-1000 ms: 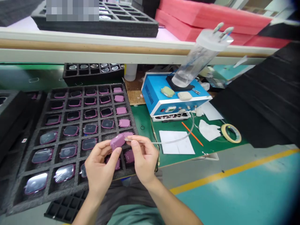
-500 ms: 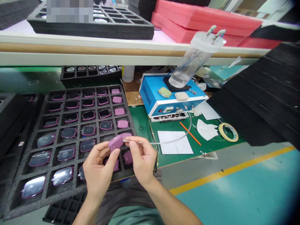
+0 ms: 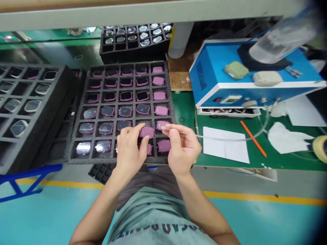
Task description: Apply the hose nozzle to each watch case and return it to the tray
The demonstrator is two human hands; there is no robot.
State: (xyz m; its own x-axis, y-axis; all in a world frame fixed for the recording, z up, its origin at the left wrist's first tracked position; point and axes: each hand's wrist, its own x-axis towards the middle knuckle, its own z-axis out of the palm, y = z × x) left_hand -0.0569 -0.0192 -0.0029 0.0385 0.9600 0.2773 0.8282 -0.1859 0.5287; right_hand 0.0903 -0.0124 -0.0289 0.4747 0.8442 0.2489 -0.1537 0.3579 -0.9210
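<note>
As we are looking down at the foam tray (image 3: 120, 160), both forearms are reaching forward from our shirt (image 3: 155, 221) and angling inward, so our 2 hands are working close together above its lower right cells. Our left hand (image 3: 129, 149) is closing on a pink case (image 3: 146, 132), palm down, with the fingers curling over its left side and the thumb pressing in just below it. The case is sitting low over the 5th row of the tray, and we cannot tell whether it is clear of the foam. Our right hand (image 3: 182, 149) is pinching a thin clear tube (image 3: 204, 137) between thumb and index finger, with the wrist turned inward and the other fingers folded under. The tube's metal tip (image 3: 163, 127) is pointing left, just beside the pink case, while the tube is running right above the green mat (image 3: 184, 105) towards a blue machine (image 3: 204, 78). The tray is holding 6 rows of 5 cells, with pink pieces filling its right column and dark, glossy pieces filling most others. A sheet of paper (image 3: 224, 144) and an orange marker (image 3: 252, 143) are lying to the right of our right hand.
</note>
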